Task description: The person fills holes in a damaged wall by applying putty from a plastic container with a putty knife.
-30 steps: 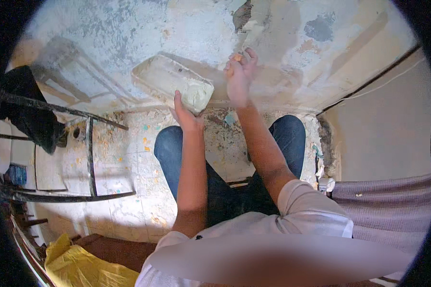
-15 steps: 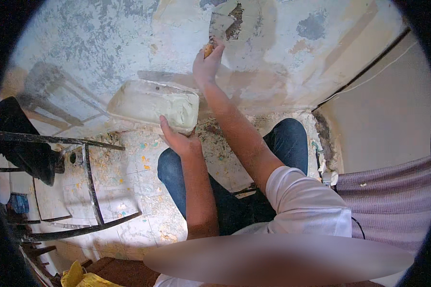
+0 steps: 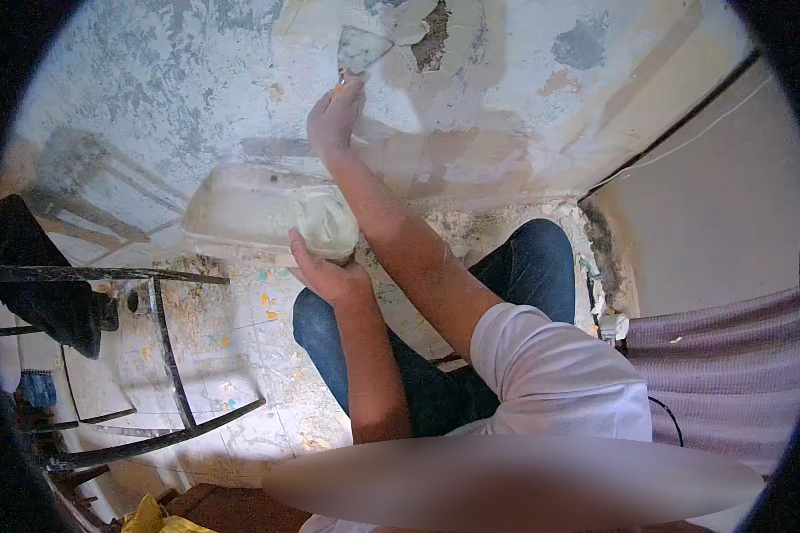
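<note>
My right hand (image 3: 336, 115) grips the orange handle of a putty knife (image 3: 363, 51), its broad, pale-smeared blade up by the wall. Just right of the blade, a ragged dark hole (image 3: 432, 40) in the plaster has pale filler along its left side. Lower down, my left hand (image 3: 329, 269) clasps the near right side of a long whitish tray (image 3: 231, 206), thumb over the rim and fingers hidden underneath. A mound of creamy white filler (image 3: 327, 220) lies in the tray's right end. My right forearm passes just right of the tray.
At left stands a dark metal frame (image 3: 171, 355) with a black cloth (image 3: 40, 266) over it. Paint flakes and debris litter the tiled floor (image 3: 258, 355). A striped purple cloth (image 3: 720, 373) hangs at right, near a grey panel (image 3: 720, 195). The wall (image 3: 204, 80) is patchy and peeling.
My right hand has drawn the putty knife left, away from the hole, uncovering more of it. The tray in my left hand has shifted slightly left and down.
</note>
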Demonstrator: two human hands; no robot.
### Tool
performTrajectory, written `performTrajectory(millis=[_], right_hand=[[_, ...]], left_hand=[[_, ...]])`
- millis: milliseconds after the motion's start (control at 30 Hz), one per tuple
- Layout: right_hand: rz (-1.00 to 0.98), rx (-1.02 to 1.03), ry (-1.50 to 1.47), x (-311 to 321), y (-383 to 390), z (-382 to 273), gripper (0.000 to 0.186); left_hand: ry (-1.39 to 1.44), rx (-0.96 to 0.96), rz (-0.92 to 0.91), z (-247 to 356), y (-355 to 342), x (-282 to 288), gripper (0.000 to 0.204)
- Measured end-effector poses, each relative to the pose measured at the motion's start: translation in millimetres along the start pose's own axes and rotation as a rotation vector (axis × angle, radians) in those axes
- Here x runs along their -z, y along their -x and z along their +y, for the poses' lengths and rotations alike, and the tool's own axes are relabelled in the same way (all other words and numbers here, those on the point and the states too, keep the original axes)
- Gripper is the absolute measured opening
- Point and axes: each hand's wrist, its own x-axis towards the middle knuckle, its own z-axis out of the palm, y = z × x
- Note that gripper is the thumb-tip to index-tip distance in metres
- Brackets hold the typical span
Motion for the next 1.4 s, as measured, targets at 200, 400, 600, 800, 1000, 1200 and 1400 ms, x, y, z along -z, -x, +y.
performTrajectory(millis=[200, 400, 600, 800, 1000, 1200, 1400], right_hand=[[-0.201, -0.06, -0.15, 29, 38, 7, 0.047], [0.073, 0.21, 0.089, 64, 0, 5, 0.056], [-0.093, -0.172, -0.303, 46, -37, 2, 0.073], [0.061, -0.193, 0.119, -26, -60, 27, 0.075], [0.141, -0.249, -0.581, -39, -86, 49, 0.073], [0.007, -0.094, -0.252, 11, 35, -7, 0.066], [-0.669, -0.382, -0.404, 164, 44, -6, 0.047]], left_hand=[[-0.008, -0.118, 0.167, 9, 1, -4, 0.063], [0.11, -0.107, 0.12, 20, 6, -8, 0.068], [0.06, -0.192, 0.162, 19, -4, 3, 0.07], [0.098, -0.169, 0.202, 24, 5, -10, 0.069], [0.064, -0.208, 0.127, 17, 8, -30, 0.068], [0.025, -0.201, 0.237, 27, -2, -9, 0.062], [-0.008, -0.102, 0.145, 22, -10, -2, 0.054]])
